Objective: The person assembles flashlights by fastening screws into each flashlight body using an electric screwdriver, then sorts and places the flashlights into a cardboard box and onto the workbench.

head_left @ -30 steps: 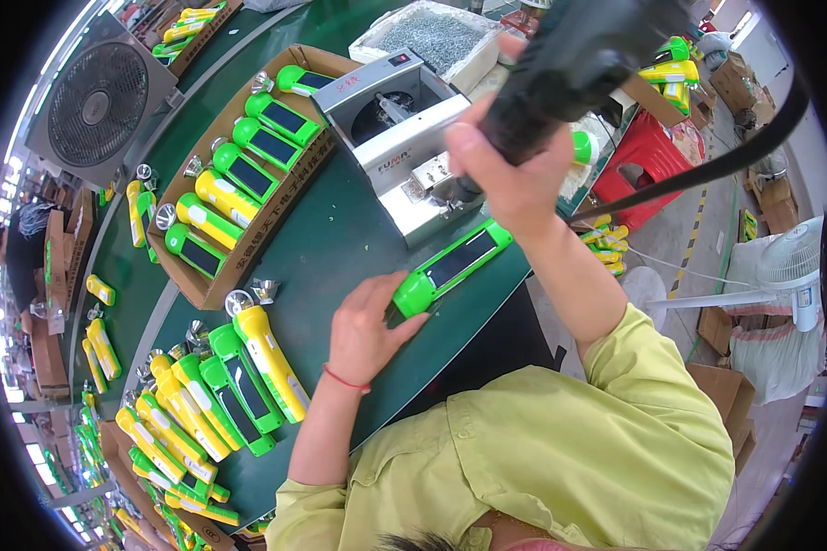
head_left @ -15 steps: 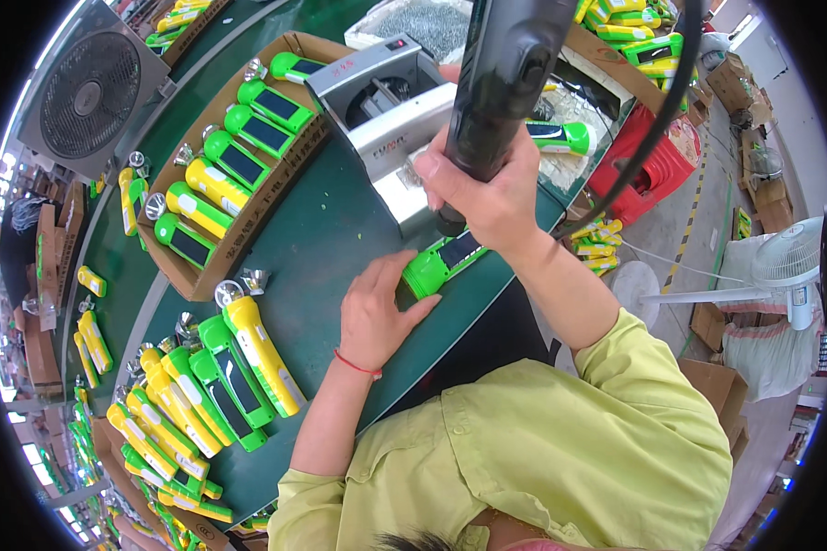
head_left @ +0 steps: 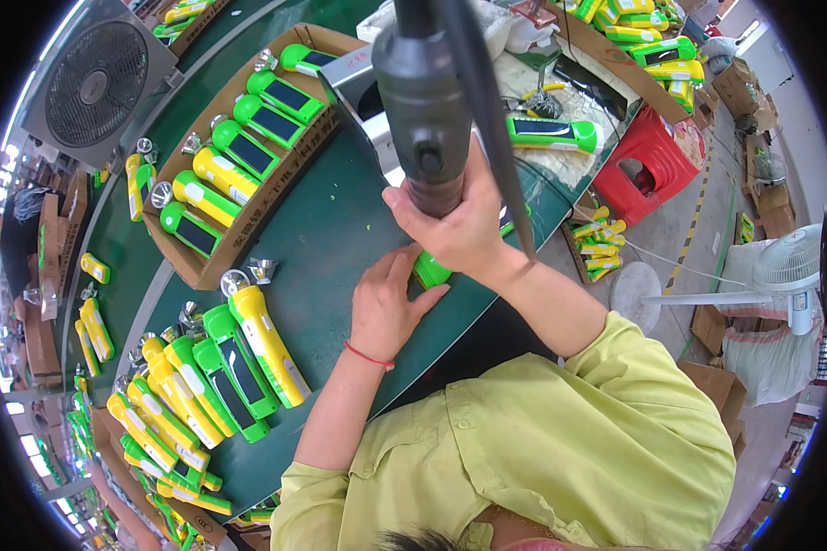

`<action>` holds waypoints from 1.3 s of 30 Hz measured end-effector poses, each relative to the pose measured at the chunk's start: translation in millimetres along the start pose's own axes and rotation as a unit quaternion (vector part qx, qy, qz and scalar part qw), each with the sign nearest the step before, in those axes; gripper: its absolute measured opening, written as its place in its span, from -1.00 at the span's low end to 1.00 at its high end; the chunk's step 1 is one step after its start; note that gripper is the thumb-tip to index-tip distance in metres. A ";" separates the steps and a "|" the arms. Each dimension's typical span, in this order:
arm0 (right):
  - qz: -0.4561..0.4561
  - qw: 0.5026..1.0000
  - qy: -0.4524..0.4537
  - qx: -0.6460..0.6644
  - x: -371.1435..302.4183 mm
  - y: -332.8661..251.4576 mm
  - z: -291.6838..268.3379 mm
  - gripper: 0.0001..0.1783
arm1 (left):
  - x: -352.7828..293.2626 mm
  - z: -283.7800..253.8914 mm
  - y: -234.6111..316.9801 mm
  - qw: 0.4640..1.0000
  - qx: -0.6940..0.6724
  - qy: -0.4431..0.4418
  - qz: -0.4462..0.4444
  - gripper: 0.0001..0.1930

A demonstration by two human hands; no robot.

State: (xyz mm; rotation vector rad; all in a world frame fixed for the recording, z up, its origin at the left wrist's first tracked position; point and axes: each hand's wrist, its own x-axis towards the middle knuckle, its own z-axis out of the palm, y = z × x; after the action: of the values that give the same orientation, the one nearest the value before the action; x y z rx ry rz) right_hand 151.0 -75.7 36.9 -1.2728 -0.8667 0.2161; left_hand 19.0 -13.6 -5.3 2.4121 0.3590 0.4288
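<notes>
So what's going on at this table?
A person's left hand holds one end of a green flashlight on the green table, while the right hand grips a black handheld tool over it. The right hand hides the tool's tip. More green and yellow flashlights lie to the left, some in a cardboard box.

Single fisheye view, head-worn, facing down on the desk [head_left: 308, 243]. Left hand [head_left: 384, 308] and right hand [head_left: 464, 230] near mid-frame; wearer's shirt [head_left: 542, 422] below; floor [head_left: 715, 207] farther off, right.
</notes>
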 end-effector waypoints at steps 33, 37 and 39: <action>-0.056 0.989 0.083 0.106 -0.8 -24.9 -17.4 -0.62 | 5.9 -11.8 -3.2 1.000 0.004 0.018 0.017 -0.47; -0.120 0.989 0.038 0.075 -14.9 -13.2 -13.3 -0.41 | 6.9 -8.0 -6.5 0.999 0.005 0.032 0.026 -0.49; -0.143 0.989 0.002 0.044 -16.6 -6.6 -14.2 -0.19 | 5.8 -7.9 -6.5 0.999 0.004 0.034 0.025 -0.49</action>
State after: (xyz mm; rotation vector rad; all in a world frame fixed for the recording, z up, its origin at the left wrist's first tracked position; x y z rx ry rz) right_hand 147.3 -98.1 35.0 -1.0537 -1.0145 0.0236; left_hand 20.3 -2.3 -2.5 2.4224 0.3313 0.5342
